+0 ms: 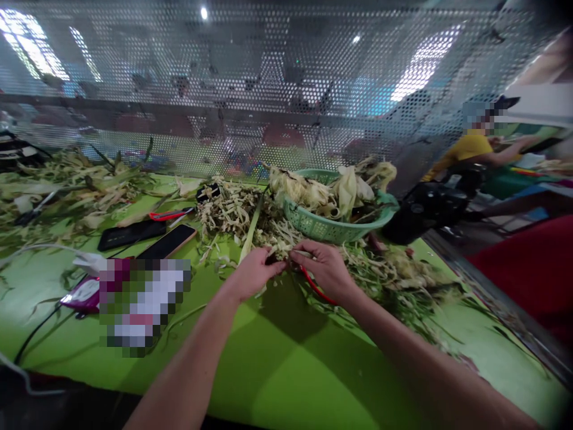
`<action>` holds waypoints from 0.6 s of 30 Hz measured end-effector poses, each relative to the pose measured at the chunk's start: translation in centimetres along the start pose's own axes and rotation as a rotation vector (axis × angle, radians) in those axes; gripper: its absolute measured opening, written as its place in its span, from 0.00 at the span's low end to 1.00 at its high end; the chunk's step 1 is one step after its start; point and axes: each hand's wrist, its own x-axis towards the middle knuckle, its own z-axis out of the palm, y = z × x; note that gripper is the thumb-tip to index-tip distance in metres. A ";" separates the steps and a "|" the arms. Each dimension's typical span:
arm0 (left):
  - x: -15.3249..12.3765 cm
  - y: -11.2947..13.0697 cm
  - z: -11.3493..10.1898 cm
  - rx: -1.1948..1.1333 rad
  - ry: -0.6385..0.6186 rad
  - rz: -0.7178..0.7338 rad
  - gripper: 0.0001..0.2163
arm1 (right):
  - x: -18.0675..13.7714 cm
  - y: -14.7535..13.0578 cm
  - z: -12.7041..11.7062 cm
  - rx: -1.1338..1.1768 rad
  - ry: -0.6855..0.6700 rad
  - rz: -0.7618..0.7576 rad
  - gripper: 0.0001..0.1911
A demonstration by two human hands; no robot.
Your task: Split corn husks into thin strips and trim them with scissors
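Note:
Above the green tabletop [277, 358], my left hand [255, 275] and my right hand [326, 269] meet at the middle of the view. Fingers of both are pinched around a small pale bunch of plant strips [282, 248], which look like dried corn husk. A red curved handle [316, 285] shows beneath my right palm; whether that hand grips it too, I cannot tell. Right behind my hands lies a heap of curled husk strips [233, 209]. A light green plastic basket [313, 224], filled with pale husks [308, 194], stands just beyond my right hand.
On the left lie two dark phones [168, 243], a red cutter [170, 214], a purple device with cables [83, 294] and a blurred-out item [150, 304]. Loose husks [76, 185] cover the far left. A perforated metal screen [250, 89] rises behind. A person in yellow [470, 152] sits far right.

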 end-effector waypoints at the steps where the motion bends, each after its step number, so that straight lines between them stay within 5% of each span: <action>1: 0.0 0.0 0.0 -0.013 -0.005 -0.013 0.11 | 0.0 0.1 0.1 0.019 -0.005 0.007 0.14; 10: 0.0 0.3 0.1 -0.178 0.245 -0.038 0.12 | 0.5 -0.4 -0.1 0.291 0.000 0.092 0.13; 18: 0.0 0.2 -0.2 -0.117 0.275 -0.046 0.13 | 0.1 0.0 0.2 0.292 -0.150 0.133 0.13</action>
